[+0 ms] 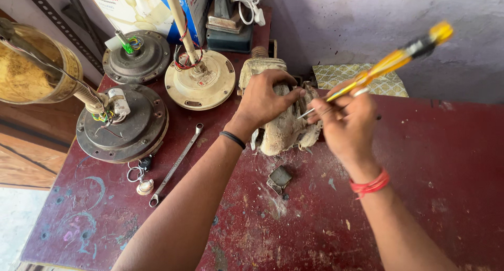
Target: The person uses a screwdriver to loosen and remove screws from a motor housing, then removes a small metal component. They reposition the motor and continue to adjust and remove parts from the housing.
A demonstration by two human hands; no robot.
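Note:
My left hand [265,99] grips the top of a dusty cream-coloured motor housing [281,132] that stands on the dark red table [420,187]. My right hand [346,121] holds a yellow-handled screwdriver [391,64], its metal tip pointing into the gap of the housing right beside my left fingers. The handle sticks up and to the right. A black band is on my left wrist and a red thread on my right wrist.
Three round fan motors stand at the left: dark [123,124], dark [136,56], cream [200,79] with a rod. A spanner [176,166], a key ring [137,172] and a small metal part [279,179] lie near. Boxes and a device sit at the back.

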